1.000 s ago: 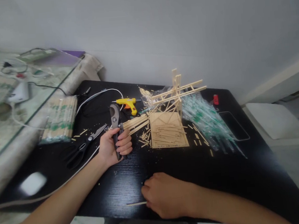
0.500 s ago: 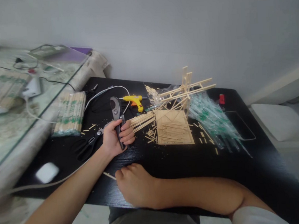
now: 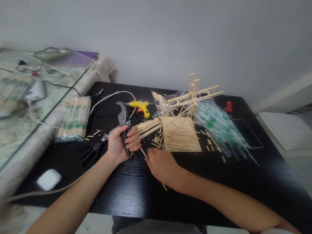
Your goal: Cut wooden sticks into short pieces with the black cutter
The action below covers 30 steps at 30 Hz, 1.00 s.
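My left hand (image 3: pixel 123 144) is closed around the dark handles of a hand cutter (image 3: pixel 122 116), its curved jaw pointing up. To its right, my right hand (image 3: pixel 164 167) pinches a thin wooden stick (image 3: pixel 143 152), whose upper end reaches close to the left hand's fingers. The stick's other end shows below the right wrist. Just beyond the right hand lies a wooden board (image 3: pixel 182 147) with cut stick pieces on it, beside a bundle of long sticks (image 3: pixel 150 127). A frame built of sticks (image 3: pixel 194 96) stands behind the board.
A yellow glue gun (image 3: pixel 141 106) lies behind the cutter. Black scissors (image 3: pixel 92 153), a white case (image 3: pixel 49 179) and packaged sticks (image 3: pixel 74 118) are at the left. Clear plastic packaging (image 3: pixel 220 122), a phone-like dark slab (image 3: pixel 245 133) and a red object (image 3: pixel 229 106) are at the right.
My right hand has moved away from me and to the right, swinging the stick's tip up near the left hand. The left hand with the cutter has stayed almost still.
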Available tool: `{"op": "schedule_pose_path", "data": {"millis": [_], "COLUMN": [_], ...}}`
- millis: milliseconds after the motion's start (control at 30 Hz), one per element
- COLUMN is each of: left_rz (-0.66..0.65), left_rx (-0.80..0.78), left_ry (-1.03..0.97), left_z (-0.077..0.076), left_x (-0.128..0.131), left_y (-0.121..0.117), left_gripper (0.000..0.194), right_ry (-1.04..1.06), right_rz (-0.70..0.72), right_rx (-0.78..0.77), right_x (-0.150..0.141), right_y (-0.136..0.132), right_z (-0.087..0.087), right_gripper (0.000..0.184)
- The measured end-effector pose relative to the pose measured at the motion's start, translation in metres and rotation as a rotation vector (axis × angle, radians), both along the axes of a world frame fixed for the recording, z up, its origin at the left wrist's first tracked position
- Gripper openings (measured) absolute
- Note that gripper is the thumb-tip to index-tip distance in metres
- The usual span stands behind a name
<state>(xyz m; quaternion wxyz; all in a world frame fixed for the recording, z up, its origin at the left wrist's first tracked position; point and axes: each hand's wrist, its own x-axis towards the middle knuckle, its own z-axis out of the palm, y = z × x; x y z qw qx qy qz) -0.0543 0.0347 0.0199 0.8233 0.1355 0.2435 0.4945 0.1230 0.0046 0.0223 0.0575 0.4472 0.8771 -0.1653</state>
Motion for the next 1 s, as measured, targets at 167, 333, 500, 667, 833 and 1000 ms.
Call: {"op": "schedule_pose_path", "data": {"millis": [167,333,500,667,833,1000], "left_rz": [-0.002,-0.023,-0.032,-0.043,-0.057,-0.06], "left_rx": [0.009,0.024,0.018,-0.004,-0.005,-0.004], "left_ry": [-0.031,-0.033,-0.033,-0.023,-0.005,0.013], "left_z": [0.001,0.0,0.0,-0.001,-0.001,0.001], "left_x": [-0.002,-0.001,0.0,0.001,0.002,0.004], "left_y": [0.0,-0.002,-0.002,-0.002,-0.003,-0.004], "left_gripper": [0.034,0.033,0.033,0.034,0.033,0.033], "right_ry": [-0.014,-0.017,-0.011,0.009,0.343,0.292], "right_rz": [-0.046,-0.119,-0.118,-0.109,0.095,0.105], "right_rx": [0.009,0.005,-0.016,-0.05,0.066,0.266], "right_x": [0.006,0.019,0.028,0.042,0.06,0.069], "right_y": [0.004,0.008,0.002,-0.006,-0.039,-0.086], "right_z": [-0.003,-0.003,-0.001,0.004,-0.007,-0.031], "right_gripper": [0.021,0.019,0.015,0.012,0.018,0.038]}}
